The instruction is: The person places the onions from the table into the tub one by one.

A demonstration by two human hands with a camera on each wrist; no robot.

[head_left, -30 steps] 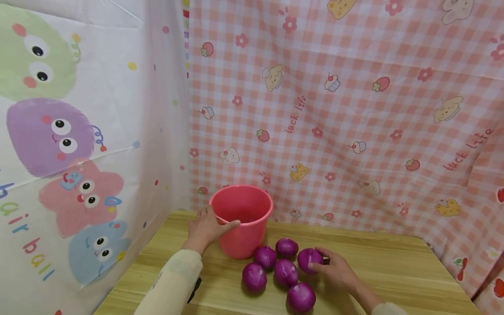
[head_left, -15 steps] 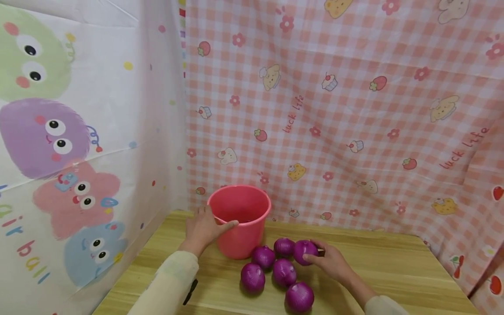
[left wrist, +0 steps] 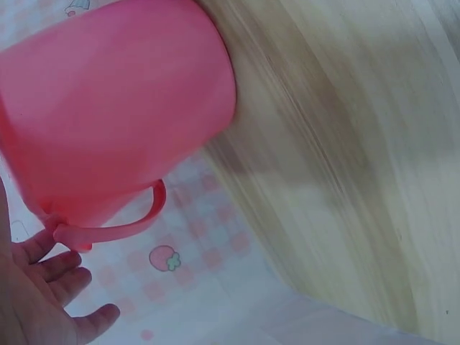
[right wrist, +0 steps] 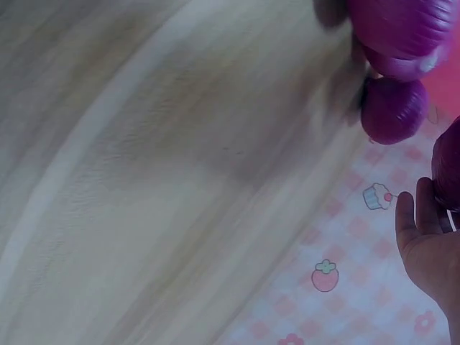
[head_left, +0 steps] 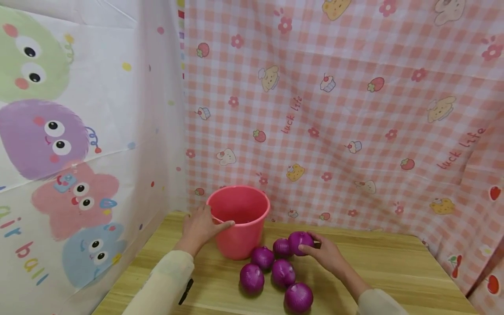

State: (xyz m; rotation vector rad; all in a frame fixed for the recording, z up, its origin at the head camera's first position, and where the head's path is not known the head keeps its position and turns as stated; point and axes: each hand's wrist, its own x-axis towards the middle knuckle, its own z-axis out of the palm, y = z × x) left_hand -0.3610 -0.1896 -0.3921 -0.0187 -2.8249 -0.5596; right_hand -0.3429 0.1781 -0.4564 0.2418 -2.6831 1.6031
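A pink bucket [head_left: 240,238] stands upright on the table, its floor mostly hidden. My left hand [head_left: 200,229] rests on its rim at the near left, the thumb laid straight along the front edge. In the left wrist view, that hand's fingers [left wrist: 68,287] are loosely extended by the joint of the bucket's pink handle [left wrist: 136,226]. My right hand [head_left: 328,253] holds a purple onion [head_left: 301,243] between thumb and fingers, behind the group. Beside it sits another onion [head_left: 281,247], overlapped in the head view. Several more onions [head_left: 283,273] lie in front and to the left.
The wood-grain table [head_left: 378,271] extends to the right of the onions. A thin black object [head_left: 186,292] lies beside the left sleeve. A pink checked cloth [head_left: 334,131] hangs behind, and a white cartoon-printed cloth [head_left: 149,113] hangs on the left.
My right hand has moved the onion left and away from me, from the right of the group to beside the rear onion. The left hand stays at the bucket's rim.
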